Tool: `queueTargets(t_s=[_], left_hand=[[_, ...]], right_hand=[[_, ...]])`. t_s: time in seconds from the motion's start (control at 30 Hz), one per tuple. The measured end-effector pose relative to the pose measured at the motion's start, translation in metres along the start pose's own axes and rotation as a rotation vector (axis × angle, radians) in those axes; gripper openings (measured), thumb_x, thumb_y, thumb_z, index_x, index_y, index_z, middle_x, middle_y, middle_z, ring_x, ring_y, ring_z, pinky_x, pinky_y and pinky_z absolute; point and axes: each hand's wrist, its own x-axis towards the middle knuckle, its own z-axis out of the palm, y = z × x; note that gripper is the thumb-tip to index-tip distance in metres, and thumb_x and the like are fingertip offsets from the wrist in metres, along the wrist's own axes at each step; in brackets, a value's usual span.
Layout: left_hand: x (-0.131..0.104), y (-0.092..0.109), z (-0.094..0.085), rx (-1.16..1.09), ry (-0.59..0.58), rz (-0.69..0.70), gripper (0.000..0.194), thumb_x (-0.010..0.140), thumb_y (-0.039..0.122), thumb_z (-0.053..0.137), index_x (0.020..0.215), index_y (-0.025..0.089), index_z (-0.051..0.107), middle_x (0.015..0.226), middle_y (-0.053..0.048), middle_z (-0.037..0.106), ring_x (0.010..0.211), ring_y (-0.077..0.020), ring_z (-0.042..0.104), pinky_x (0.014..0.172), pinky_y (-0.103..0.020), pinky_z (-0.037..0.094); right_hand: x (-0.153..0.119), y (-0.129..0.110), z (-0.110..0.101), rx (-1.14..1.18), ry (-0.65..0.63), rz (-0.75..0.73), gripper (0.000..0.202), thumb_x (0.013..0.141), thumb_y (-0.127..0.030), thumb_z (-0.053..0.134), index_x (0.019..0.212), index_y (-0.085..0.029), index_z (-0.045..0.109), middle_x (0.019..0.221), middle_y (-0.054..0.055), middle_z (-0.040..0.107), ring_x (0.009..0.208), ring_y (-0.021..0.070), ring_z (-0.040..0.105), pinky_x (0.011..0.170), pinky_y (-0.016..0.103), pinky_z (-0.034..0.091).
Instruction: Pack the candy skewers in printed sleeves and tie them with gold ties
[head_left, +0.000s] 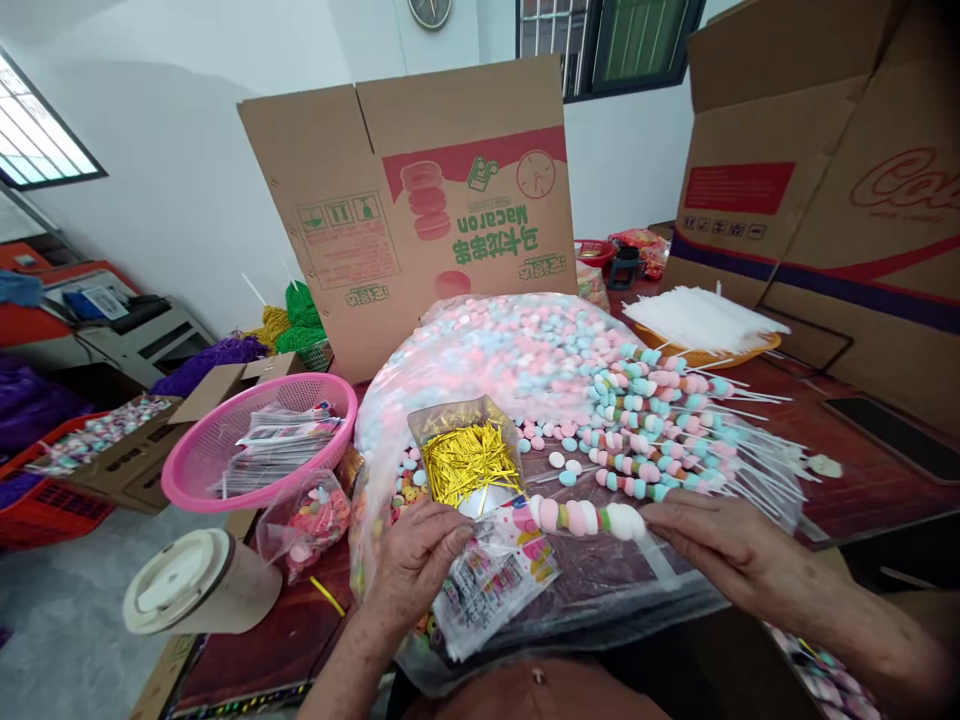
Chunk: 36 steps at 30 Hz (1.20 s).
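Observation:
In my right hand (720,548), thumb and fingers pinch one end of a candy skewer (585,517) threaded with pink, white, yellow and green pieces. Its other end meets the opening of a printed plastic bag (517,520). My left hand (424,560) is closed on the edge of that bag. More printed bags (480,595) lie just beneath it. Behind the left hand, a clear bag of gold twist ties (469,460) stands open. Finished-looking candy skewers (652,430) are stacked beyond my right hand, their white sticks pointing right.
A big plastic sheet of loose pastel candies (480,350) fills the back. At left are a pink basket (180,470) with flat packets and a lidded cup (232,585). White sticks (705,315), a dark phone (892,425) and a cardboard box (787,130) stand right.

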Motion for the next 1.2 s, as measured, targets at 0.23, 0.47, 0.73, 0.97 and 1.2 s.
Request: queueTargets(t_s=[0.23,0.47,0.73,0.97,1.2], left_hand=[[0.025,0.000,-0.011,0.076,-0.234,0.086,0.026,0.088,0.029,0.043,0.082,0.019,0.066,0.075,-0.005,0.068,0.071,-0.0151,0.058,0.069,-0.029,0.041],[0.066,-0.004,-0.030,0.181,-0.356,0.164,0.029,0.088,0.033,0.042,0.079,0.020,0.066,0.080,-0.004,0.068,0.078,-0.0161,0.058,0.083,-0.034,0.036],[0.070,0.000,-0.029,-0.364,-0.549,-0.190,0.038,0.087,0.042,0.039,0.082,0.015,0.065,0.075,-0.005,0.064,0.069,-0.0147,0.057,0.064,-0.024,0.045],[0.066,0.010,-0.021,-0.242,-0.583,-0.250,0.036,0.082,0.043,0.049,0.104,0.018,0.063,0.082,-0.003,0.065,0.068,-0.0142,0.056,0.060,-0.022,0.043],[0.059,0.022,0.000,0.128,-0.637,-0.173,0.042,0.061,0.051,0.070,0.093,0.024,0.067,0.077,0.000,0.069,0.070,-0.0202,0.061,0.059,-0.023,0.038]], right_hand=[[-0.002,-0.005,0.006,0.052,-0.104,0.030,0.026,0.090,-0.020,0.039,0.095,-0.022,0.064,0.080,0.004,0.066,0.073,0.0139,0.062,0.065,0.022,0.046],[-0.006,-0.010,0.026,0.255,-0.051,0.118,0.022,0.090,-0.024,0.043,0.093,-0.022,0.064,0.071,0.001,0.063,0.065,0.0118,0.058,0.059,0.020,0.045],[-0.011,-0.012,0.034,0.314,0.150,0.097,0.022,0.087,-0.021,0.047,0.099,-0.023,0.065,0.076,0.003,0.066,0.068,0.0126,0.061,0.061,0.020,0.049],[-0.010,-0.017,0.038,0.285,0.169,0.140,0.023,0.088,-0.026,0.046,0.095,-0.024,0.067,0.080,0.004,0.069,0.071,0.0144,0.064,0.062,0.021,0.052],[-0.011,-0.016,0.050,0.307,0.068,0.125,0.022,0.089,-0.020,0.043,0.100,-0.022,0.062,0.081,0.003,0.066,0.073,0.0131,0.061,0.064,0.022,0.047]])
